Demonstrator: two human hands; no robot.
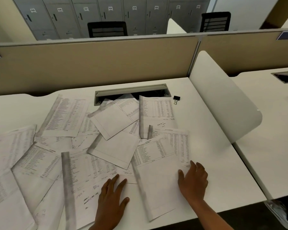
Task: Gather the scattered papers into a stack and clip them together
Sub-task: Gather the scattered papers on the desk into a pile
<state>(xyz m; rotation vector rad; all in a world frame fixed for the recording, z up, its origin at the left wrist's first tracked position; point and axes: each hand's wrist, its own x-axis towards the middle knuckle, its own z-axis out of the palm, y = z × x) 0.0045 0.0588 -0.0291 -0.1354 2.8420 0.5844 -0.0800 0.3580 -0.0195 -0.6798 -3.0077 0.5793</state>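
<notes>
Several printed sheets [113,127] lie scattered and overlapping across the white desk [214,163], from its left edge to the middle right. A black binder clip [176,99] sits alone on the desk behind the papers, at the right of the cable slot. My left hand [112,198] rests flat with spread fingers on a sheet with handwriting [90,191] near the front edge. My right hand [193,179] lies flat on the right edge of a tilted sheet [158,176] whose lower half is blank.
An open cable slot [131,92] with a raised lid runs along the back of the desk, some paper corners over it. A white rounded divider [222,100] stands at the right. A beige partition [93,63] closes the back. Two black chairs and grey lockers stand beyond.
</notes>
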